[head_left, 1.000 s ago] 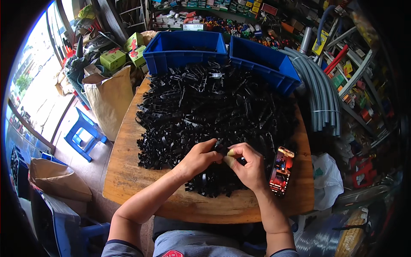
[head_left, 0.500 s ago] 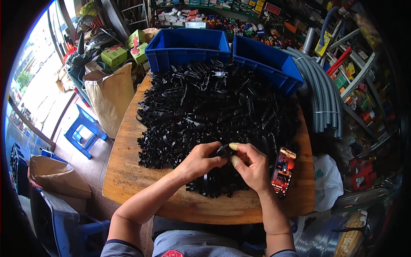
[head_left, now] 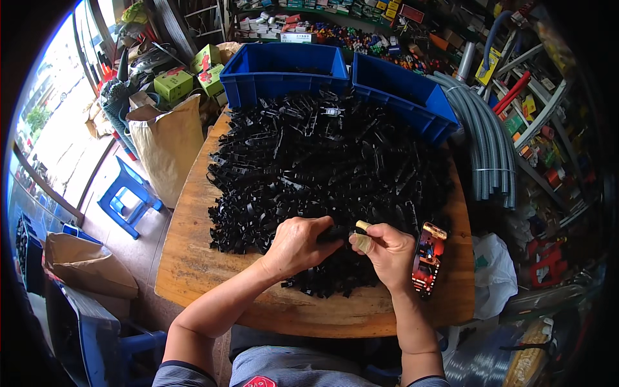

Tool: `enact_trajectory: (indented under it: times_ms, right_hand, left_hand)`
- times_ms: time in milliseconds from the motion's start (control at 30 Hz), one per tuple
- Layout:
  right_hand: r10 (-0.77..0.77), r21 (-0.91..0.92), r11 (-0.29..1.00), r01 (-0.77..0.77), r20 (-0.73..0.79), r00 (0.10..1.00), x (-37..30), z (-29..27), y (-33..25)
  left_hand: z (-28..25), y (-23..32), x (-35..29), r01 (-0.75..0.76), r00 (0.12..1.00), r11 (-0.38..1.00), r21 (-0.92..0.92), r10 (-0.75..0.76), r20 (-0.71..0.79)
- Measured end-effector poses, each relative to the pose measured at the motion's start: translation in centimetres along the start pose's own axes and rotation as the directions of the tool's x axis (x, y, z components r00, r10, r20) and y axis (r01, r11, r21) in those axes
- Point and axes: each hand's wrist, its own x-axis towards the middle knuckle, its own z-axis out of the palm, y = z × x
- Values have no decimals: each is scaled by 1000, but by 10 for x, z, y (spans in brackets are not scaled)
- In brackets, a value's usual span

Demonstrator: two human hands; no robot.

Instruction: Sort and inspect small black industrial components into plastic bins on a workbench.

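My left hand (head_left: pixel 298 244) is closed, thumb and forefinger pinching a small black plastic part (head_left: pixel 333 234) over the near side of a heap. Just to the right, my right hand (head_left: pixel 391 253) has its thumb and forefinger bent together, both covered in yellowish finger cots (head_left: pixel 363 242). Whatever sits between those two fingertips is too small and dark to name. Beneath both hands spreads a big heap of black plastic parts (head_left: pixel 322 155), with long slim pieces at the far side and small clip-like ones nearer me.
The heap lies on a wooden table (head_left: pixel 193 277). Two blue bins (head_left: pixel 284 82) (head_left: pixel 403 97) stand along its far edge. A lit phone (head_left: pixel 427 259) lies right of my right hand. Left on the floor are a blue stool (head_left: pixel 126 200) and a paper sack (head_left: pixel 166 148); grey hoses (head_left: pixel 483 142) hang at right.
My right hand has drawn a little to the right, so a gap now separates its fingertips from the left hand. The left hand keeps its hold on the black part, nearly in place.
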Motion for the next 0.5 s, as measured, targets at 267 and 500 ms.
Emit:
enact_trajectory:
  times_ms: [267,500]
  right_hand:
    - [-91,-339,921,192,291,952,2,-7,-8]
    - [-200,-319,893,318,352,914,-3,3,-4]
  left_hand:
    - [1,-4,-2,-183,980,949,258,196,-23]
    - [-8,-3,-9,-258,964,894,367,266,30]
